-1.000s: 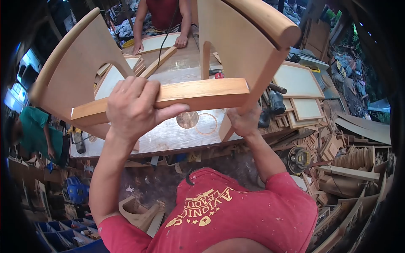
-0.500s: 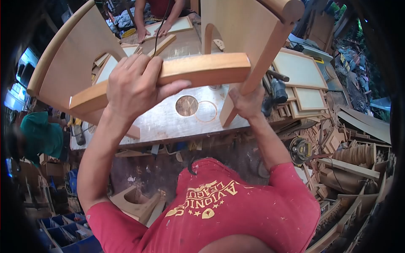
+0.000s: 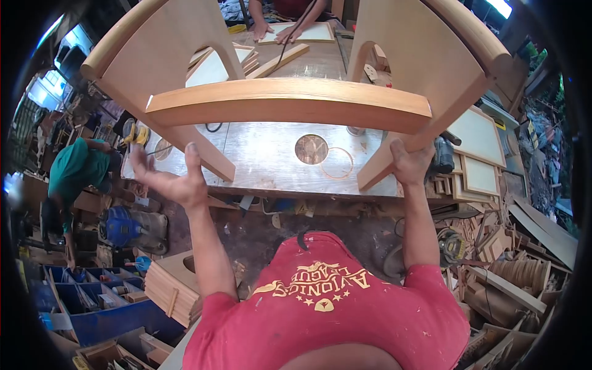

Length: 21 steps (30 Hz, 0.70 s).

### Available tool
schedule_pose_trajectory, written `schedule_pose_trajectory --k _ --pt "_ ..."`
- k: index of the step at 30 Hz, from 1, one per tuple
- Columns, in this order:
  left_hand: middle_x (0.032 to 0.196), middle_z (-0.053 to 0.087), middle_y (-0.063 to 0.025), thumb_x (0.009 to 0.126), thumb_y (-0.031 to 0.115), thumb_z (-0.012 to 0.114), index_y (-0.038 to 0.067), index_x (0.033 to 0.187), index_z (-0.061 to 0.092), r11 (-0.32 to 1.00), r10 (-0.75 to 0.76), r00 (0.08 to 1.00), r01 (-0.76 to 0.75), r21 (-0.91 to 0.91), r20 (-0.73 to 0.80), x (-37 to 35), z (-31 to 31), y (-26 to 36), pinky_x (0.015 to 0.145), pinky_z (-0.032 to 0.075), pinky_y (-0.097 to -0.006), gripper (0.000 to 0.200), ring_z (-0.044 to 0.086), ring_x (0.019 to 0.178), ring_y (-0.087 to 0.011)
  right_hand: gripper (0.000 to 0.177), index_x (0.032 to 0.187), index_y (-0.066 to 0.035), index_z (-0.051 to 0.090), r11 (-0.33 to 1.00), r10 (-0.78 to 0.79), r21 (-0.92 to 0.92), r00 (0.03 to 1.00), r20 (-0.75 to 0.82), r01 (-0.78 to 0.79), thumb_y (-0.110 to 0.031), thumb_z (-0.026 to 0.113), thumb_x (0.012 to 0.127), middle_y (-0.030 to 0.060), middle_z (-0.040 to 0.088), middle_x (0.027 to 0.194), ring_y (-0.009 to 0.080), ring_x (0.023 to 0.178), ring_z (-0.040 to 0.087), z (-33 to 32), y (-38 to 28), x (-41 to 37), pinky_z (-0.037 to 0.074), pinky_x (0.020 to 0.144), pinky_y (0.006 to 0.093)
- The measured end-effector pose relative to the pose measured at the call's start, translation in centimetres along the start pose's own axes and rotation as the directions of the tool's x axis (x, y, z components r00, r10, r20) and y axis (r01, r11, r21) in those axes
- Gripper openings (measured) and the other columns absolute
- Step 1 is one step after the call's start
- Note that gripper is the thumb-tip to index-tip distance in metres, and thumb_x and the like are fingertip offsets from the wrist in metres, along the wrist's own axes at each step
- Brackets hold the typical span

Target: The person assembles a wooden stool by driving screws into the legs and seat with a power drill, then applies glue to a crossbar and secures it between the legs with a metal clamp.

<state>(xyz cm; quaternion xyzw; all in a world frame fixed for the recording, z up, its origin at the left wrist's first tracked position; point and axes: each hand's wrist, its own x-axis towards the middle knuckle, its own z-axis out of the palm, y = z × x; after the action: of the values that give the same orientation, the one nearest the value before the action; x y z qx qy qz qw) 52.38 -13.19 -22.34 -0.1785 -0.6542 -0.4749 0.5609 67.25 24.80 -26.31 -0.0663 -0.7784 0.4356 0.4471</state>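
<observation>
A wooden furniture frame stands on the workbench (image 3: 259, 154), with a left side panel (image 3: 163, 49), a right side panel (image 3: 419, 55) and a curved crossbar (image 3: 290, 102) spanning between them. Both panels have arched cutouts and rounded rails along their outer edges. My left hand (image 3: 176, 179) is open beside the left panel's lower leg (image 3: 206, 154), fingers spread and nothing in them. My right hand (image 3: 410, 161) is closed around the lower leg of the right panel, below the crossbar's right end. Part of its grip is hidden behind the wood.
Across the bench, another person's hands (image 3: 271, 32) rest on a light framed panel (image 3: 308, 32). At left, a person in a green shirt (image 3: 77, 163) bends over blue bins (image 3: 117, 320). Framed panels (image 3: 478, 145) lie at right, and wood scraps cover the floor.
My left hand has let go of the crossbar and moved down and left, opening. The crossbar now appears level. My right hand stays on the right leg. The view has shifted.
</observation>
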Motion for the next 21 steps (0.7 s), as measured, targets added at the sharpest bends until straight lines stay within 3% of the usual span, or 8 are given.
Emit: schedule_pose_trajectory --k 1,2,4,7,10,14,19,21 --pt "0.135 0.048 -0.0173 0.077 0.025 0.085 -0.002 0.134 0.044 0.984 -0.177 0.965 0.168 0.064 0.194 -1.4 -0.8 -3.9 0.108 0.035 -0.0422 0.075 0.046 0.128 -0.0254 0.055 0.130 0.007 0.049 1.000 0.002 0.013 1.000 0.019 -0.003 -0.009 0.069 0.082 0.0107 0.064 0.114 0.0176 0.096 0.063 -0.4 -0.1 -0.2 0.052 0.085 0.0338" --pt "0.134 0.050 -0.0191 0.074 0.027 0.087 -0.005 0.134 0.043 0.934 -0.355 0.863 0.320 0.157 0.359 -2.8 -1.2 -6.9 0.106 0.038 -0.0414 0.082 0.048 0.126 -0.0248 0.055 0.130 0.007 0.049 0.999 0.040 -0.003 0.999 0.028 -0.040 -0.010 0.070 0.082 0.0106 0.064 0.113 0.0173 0.097 0.062 -0.8 0.0 -0.5 0.052 0.086 0.0334" --pt "0.118 0.063 -0.0176 0.077 0.020 0.085 -0.006 0.126 0.051 0.793 -0.546 0.653 0.606 0.070 0.525 -3.8 -0.5 -9.1 0.092 0.050 -0.0379 0.066 0.062 0.107 -0.0212 0.055 0.130 0.007 0.049 0.995 0.100 -0.023 0.995 0.029 -0.100 -0.011 0.072 0.083 0.0104 0.064 0.113 0.0167 0.098 0.062 -0.7 0.1 -0.4 0.052 0.086 0.0328" --pt "0.099 0.069 -0.0128 0.080 0.013 0.082 -0.006 0.117 0.058 0.841 -0.442 0.733 0.539 -0.045 0.518 -3.6 -0.2 -10.9 0.077 0.054 -0.0317 0.048 0.067 0.086 -0.0199 0.050 0.123 0.006 0.055 0.997 0.023 0.080 1.000 -0.012 -0.022 -0.016 0.075 0.083 0.0113 0.066 0.108 0.0171 0.097 0.063 0.0 -0.8 -0.3 0.052 0.085 0.0334" --pt "0.098 0.071 -0.0131 0.082 0.008 0.079 -0.006 0.115 0.059 0.858 -0.395 0.757 0.507 -0.086 0.520 -3.4 -0.4 -12.2 0.079 0.054 -0.0302 0.041 0.068 0.087 -0.0183 0.043 0.115 0.004 0.060 0.989 -0.135 -0.064 0.991 0.016 0.135 -0.019 0.077 0.083 0.0126 0.068 0.105 0.0193 0.098 0.065 0.4 -1.1 0.2 0.052 0.085 0.0347" --pt "0.098 0.072 -0.0125 0.082 0.006 0.078 -0.005 0.119 0.059 0.921 -0.318 0.821 0.386 -0.051 0.474 -4.0 -0.5 -11.5 0.080 0.054 -0.0308 0.043 0.067 0.090 -0.0149 0.036 0.111 -0.003 0.066 0.932 -0.226 -0.267 0.969 0.097 0.244 -0.018 0.079 0.081 0.0103 0.070 0.104 0.0238 0.097 0.068 0.8 4.4 -2.3 0.054 0.084 0.0372" --pt "0.101 0.071 -0.0122 0.081 0.005 0.079 -0.005 0.117 0.059 0.894 -0.432 0.844 0.447 0.030 0.318 -5.0 0.6 -10.7 0.082 0.054 -0.0307 0.042 0.066 0.092 -0.0148 0.040 0.104 -0.005 0.067 0.958 -0.179 -0.215 0.981 0.078 0.192 -0.023 0.083 0.072 0.0090 0.071 0.091 0.0260 0.084 0.070 0.1 4.3 -1.5 0.055 0.074 0.0384" --pt "0.106 0.069 -0.0120 0.082 0.004 0.078 -0.005 0.121 0.057 0.833 -0.504 0.814 0.546 -0.085 0.288 -5.3 1.2 -10.6 0.083 0.053 -0.0310 0.045 0.065 0.094 -0.0157 0.040 0.106 -0.004 0.066 0.888 -0.324 -0.325 0.944 0.060 0.326 -0.022 0.082 0.073 0.0093 0.070 0.091 0.0263 0.084 0.070 -0.4 2.0 -0.3 0.054 0.074 0.0375"
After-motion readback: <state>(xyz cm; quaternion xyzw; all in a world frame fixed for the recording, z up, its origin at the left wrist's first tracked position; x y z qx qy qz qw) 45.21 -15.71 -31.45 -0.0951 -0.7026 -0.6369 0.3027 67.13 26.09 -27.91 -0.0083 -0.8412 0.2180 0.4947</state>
